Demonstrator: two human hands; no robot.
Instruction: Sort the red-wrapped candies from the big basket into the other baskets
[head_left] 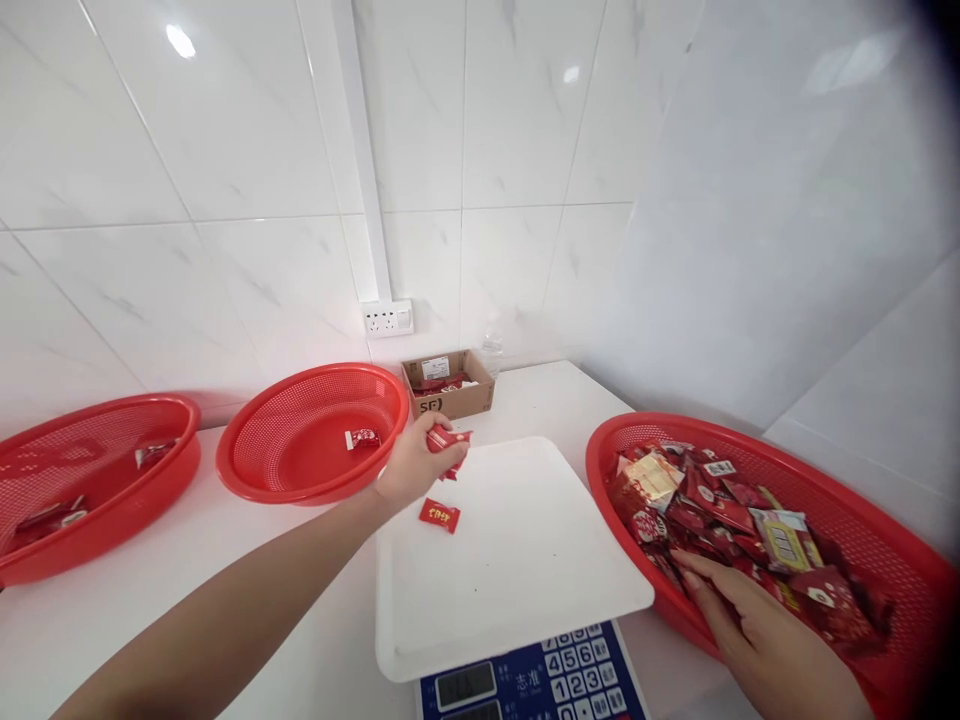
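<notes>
Above the far left corner of a white scale tray (517,580), my left hand (418,462) is closed on small red snack packets (448,440). One red packet (439,515) with yellow lettering lies on the tray just below that hand. My right hand (757,635) reaches over the near rim of a red basket (885,545) at the right. Its fingers touch the mixed packets (720,510) heaped inside. Those fingers are stretched out, and I see nothing held in them.
A red basket (255,490) with one packet inside stands left of the tray, and another red basket (135,540) at the far left holds a few packets. A cardboard box (469,402) sits by the wall. The scale's blue keypad panel (529,680) is in front.
</notes>
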